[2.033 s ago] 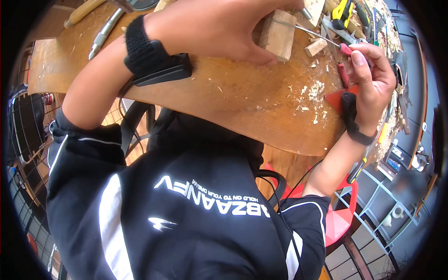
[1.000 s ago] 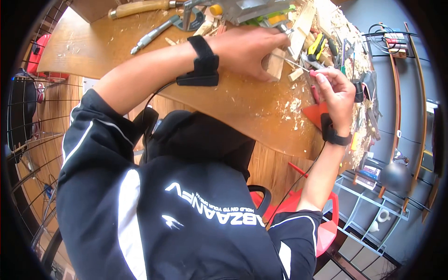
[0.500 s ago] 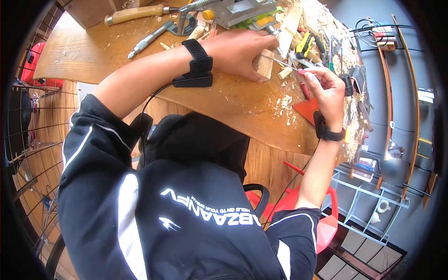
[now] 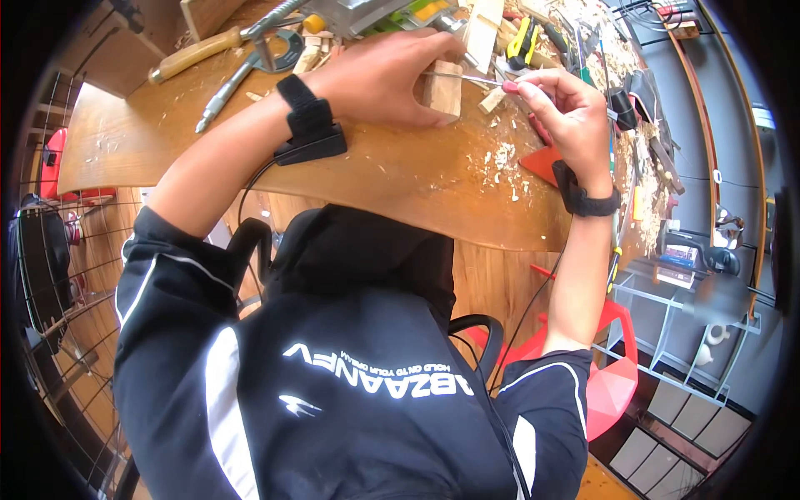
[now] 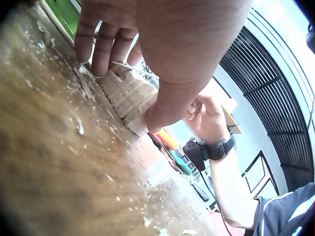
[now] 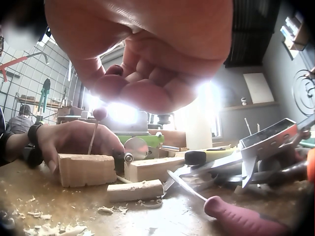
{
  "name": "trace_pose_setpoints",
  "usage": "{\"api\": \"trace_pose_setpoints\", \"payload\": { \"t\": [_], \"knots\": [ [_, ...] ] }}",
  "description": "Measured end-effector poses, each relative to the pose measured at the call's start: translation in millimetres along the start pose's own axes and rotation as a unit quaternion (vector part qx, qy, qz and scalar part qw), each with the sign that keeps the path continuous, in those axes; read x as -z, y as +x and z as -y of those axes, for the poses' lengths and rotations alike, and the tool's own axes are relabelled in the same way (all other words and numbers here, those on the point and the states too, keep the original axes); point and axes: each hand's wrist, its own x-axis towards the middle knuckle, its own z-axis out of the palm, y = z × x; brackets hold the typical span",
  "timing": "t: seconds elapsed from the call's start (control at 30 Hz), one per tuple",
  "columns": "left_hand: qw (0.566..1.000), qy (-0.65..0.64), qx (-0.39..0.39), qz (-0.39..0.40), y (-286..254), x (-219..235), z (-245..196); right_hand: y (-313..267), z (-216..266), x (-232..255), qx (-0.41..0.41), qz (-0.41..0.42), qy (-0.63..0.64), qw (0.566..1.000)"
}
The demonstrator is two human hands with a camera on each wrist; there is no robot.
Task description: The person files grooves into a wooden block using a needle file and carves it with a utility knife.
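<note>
My left hand [image 4: 379,75] holds a small pale wooden block [image 4: 443,92] down on the table, thumb on its near end and fingers spread to the far end. In the left wrist view several cuts line the side of the block [image 5: 130,96]. Between thumb and fingertips, my right hand [image 4: 571,108] pinches the red handle of a slim tool [image 4: 510,87]. Its thin metal shaft lies across the block's top, reaching toward the left hand. The right wrist view shows the shaft [image 6: 93,137] rising from behind the block to the handle's end; its tip is hidden.
A wood offcut [image 6: 135,191] and shavings [image 4: 500,167] lie near the block. Beside them rest a pink-handled tool [image 6: 241,216], an orange-red flat piece [image 4: 543,164] and a yellow-black cutter [image 4: 522,42]. A micrometer [image 4: 242,83] and a wooden-handled tool [image 4: 196,55] are at the left.
The head view has shifted and turned, so the table appears displaced. Both hands keep their holds, and the shaft stays across the block throughout.
</note>
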Motion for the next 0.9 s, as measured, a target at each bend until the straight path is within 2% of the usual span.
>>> {"api": "trace_pose_setpoints", "payload": {
  "t": [0.07,0.23,0.27,0.33,0.4,0.43,0.47,0.53,0.57,0.67,0.73,0.77,0.8,0.87,0.9],
  "knots": [
    [1.0,0.007,-0.016,-0.006,2,0,4,1,2,0,-0.023,0.017,0.001,1.0],
    [1.0,-0.002,0.001,-0.004,2,1,4,9,-8,7,0.025,0.003,0.015,1.0],
    [1.0,-0.007,0.002,-0.002,3,2,2,12,-9,8,0.004,0.009,0.032,0.999],
    [1.0,-0.015,0.007,0.009,5,3,2,23,-13,0,0.058,-0.002,-0.03,0.998],
    [0.999,-0.033,-0.011,-0.002,6,0,5,29,-6,-2,0.009,0.043,-0.089,0.995],
    [0.998,-0.031,0.045,0.04,6,7,-3,32,-7,-7,0.008,0.036,-0.056,0.998],
    [0.997,-0.037,0.048,0.046,10,13,-6,35,-11,-2,0.001,0.059,-0.043,0.997],
    [0.992,-0.084,0.037,0.091,15,21,-7,40,-19,4,0.064,0.065,-0.065,0.994],
    [0.994,-0.082,0.004,0.07,15,21,-5,40,-21,6,0.06,0.068,-0.061,0.994],
    [0.994,-0.095,-0.013,0.049,14,27,-16,35,-17,7,0.033,0.039,-0.015,0.999],
    [0.995,-0.083,-0.025,0.05,16,27,-18,29,-14,4,-0.083,0.072,-0.046,0.993],
    [0.995,-0.075,-0.04,0.046,18,26,-16,29,-19,4,-0.008,0.114,-0.064,0.991],
    [0.994,-0.077,-0.04,0.06,20,23,-13,28,-20,6,-0.016,0.107,-0.056,0.993],
    [0.994,-0.046,0.014,0.098,22,16,-5,24,-18,11,0.048,0.12,-0.08,0.988],
    [0.993,-0.063,0.009,0.096,21,15,-1,21,-18,7,0.031,0.083,-0.042,0.995]
  ]
}}
